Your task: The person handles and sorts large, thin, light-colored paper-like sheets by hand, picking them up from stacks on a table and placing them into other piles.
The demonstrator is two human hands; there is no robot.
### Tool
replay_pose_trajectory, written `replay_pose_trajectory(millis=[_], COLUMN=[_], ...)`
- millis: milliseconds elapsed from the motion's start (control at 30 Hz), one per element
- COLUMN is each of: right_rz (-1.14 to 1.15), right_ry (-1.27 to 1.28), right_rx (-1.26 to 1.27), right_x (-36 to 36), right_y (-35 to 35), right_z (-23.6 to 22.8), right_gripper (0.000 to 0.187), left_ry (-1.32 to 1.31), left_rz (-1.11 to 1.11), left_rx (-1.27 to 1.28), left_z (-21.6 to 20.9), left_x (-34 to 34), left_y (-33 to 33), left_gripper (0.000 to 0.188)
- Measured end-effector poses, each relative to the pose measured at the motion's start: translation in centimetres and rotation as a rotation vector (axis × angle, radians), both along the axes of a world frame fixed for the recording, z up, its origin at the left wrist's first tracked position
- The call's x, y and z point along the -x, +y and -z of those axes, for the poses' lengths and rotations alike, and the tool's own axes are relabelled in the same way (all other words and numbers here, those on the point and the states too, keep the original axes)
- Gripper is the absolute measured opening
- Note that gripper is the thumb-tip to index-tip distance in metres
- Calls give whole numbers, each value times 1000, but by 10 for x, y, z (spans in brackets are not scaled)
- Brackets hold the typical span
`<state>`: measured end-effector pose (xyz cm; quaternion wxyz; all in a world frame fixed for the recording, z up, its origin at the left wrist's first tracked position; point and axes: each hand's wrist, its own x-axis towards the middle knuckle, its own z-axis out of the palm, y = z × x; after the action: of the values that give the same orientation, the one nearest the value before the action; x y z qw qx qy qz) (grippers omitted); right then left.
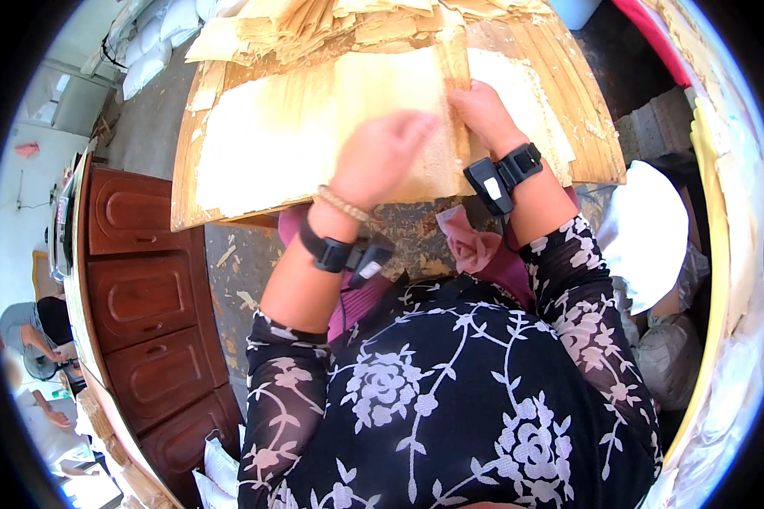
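A broad pale veneer sheet (272, 136) lies flat on the wooden surface (603, 157), with a narrow brown veneer strip (457, 68) running along its right side and a second pale sheet (526, 102) beyond that. The work looks partway along: these pieces are laid out, while a loose veneer pile (306, 25) at the far end seems not yet dealt with. The right hand (481, 110) is at the strip; whether its fingers pinch it or only press, I cannot tell. The left hand (382, 153) is blurred above the broad sheet, its fingers seemingly drawn together; whether they grip anything is unclear.

The broad sheet comes close to the near edge, leaving little margin there. Bare wood shows mostly at the right corner, and a narrow band at the left. The pile closes off the far side; small chips litter the right margin.
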<state>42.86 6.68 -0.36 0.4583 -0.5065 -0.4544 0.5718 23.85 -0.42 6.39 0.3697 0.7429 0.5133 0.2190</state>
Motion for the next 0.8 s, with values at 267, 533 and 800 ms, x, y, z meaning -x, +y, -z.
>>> replay_pose_trajectory(millis=[267,533,800], right_rz=[218,-59,-32], right_ry=[-1021,-1229,-987], right_rx=[-244,-834,-816], right_x=[-5,4,-7], right_y=[-3,-68,-82], right_z=[-14,1,-13], right_gripper=[41,41,29], left_ry=[696,581,-623], left_rz=[-147,-275,-528], left_rx=[-570,-550,457], left_z=[87,66,56], left_x=[43,41,86], left_y=[27,27,21], left_gripper=[57,65,51])
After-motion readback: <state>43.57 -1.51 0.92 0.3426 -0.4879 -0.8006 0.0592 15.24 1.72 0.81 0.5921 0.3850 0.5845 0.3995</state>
